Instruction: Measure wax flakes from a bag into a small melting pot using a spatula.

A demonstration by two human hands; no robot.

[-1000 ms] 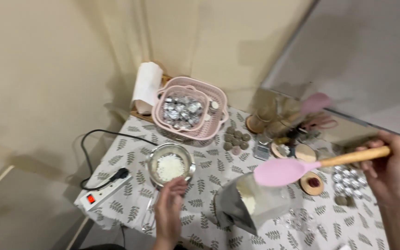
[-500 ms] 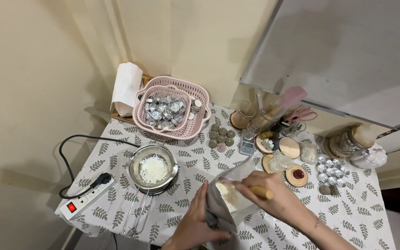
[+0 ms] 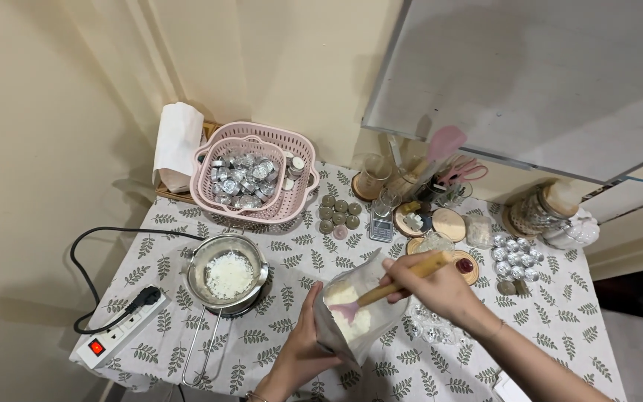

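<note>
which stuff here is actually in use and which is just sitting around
In use: left hand holding the open bag; right hand dipping the spatula into it; metal pot of white flakes close by.

Lying about: pink basket, paper roll, power strip, small scale, scissors.

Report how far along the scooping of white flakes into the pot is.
Done: some white flakes already lie in the metal pot. In hand: left hand steadies the open bag; right hand digs the spatula into it. Left: plenty of flakes remain in the bag.
</note>
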